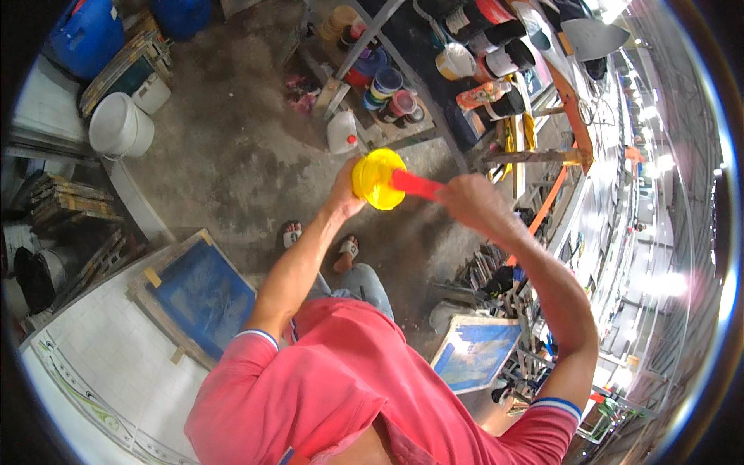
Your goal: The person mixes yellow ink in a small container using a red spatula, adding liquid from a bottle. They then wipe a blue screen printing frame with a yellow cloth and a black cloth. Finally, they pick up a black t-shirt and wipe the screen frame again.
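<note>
A round tub (pixel 361 180), coated in bright yellow, is held out in front of me, with my left hand (pixel 346 191) closed around its left side. Yellow paint (pixel 380 198) shows inside. My right hand (pixel 474 203) grips a red spatula (pixel 419 185) whose far end dips into the tub's mouth. How deep the end reaches cannot be made out. Fingers of the right hand are slightly blurred and partly hidden.
Past the tub, a white jug with a red cap (pixel 342 132) stands on the floor near paint cans (pixel 387 80). Blue-meshed screen frames (pixel 203 298) lean at left and right (pixel 477 353). At far left are a white bucket (pixel 122 126) and blue drums (pixel 89 35); a cluttered bench (pixel 573 116) lies right.
</note>
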### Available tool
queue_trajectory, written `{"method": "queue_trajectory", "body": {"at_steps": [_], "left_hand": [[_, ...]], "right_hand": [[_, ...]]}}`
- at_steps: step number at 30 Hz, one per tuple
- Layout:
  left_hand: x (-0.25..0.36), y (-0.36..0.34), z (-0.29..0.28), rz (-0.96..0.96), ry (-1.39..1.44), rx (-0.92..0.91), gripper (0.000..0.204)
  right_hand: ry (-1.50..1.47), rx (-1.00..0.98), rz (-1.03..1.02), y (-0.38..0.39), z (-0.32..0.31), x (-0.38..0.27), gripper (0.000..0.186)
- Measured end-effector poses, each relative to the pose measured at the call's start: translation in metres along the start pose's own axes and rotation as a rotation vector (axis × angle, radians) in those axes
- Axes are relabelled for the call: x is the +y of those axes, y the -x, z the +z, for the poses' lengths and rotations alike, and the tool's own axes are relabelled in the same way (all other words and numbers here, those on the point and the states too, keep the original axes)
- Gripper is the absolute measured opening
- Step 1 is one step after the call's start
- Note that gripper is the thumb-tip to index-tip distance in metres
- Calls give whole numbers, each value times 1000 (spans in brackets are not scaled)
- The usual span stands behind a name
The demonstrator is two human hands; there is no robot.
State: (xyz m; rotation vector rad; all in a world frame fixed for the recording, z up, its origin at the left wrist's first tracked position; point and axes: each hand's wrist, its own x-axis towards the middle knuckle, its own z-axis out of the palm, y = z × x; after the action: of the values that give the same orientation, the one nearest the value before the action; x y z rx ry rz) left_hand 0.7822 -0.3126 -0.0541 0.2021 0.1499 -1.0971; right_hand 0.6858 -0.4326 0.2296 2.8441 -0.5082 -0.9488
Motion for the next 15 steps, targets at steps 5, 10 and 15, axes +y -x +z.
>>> {"method": "queue_trajectory", "body": {"at_steps": [5,10,15], "left_hand": [[10,4,7,40,18,86,39],[29,6,7,74,2,122,40],[28,11,-1,48,-15,73,41]], "right_hand": [[32,51,-12,17,10,-37,40],[-54,44,11,-3,51,14,46],[-54,175,-239,-7,47,19,43]]}}
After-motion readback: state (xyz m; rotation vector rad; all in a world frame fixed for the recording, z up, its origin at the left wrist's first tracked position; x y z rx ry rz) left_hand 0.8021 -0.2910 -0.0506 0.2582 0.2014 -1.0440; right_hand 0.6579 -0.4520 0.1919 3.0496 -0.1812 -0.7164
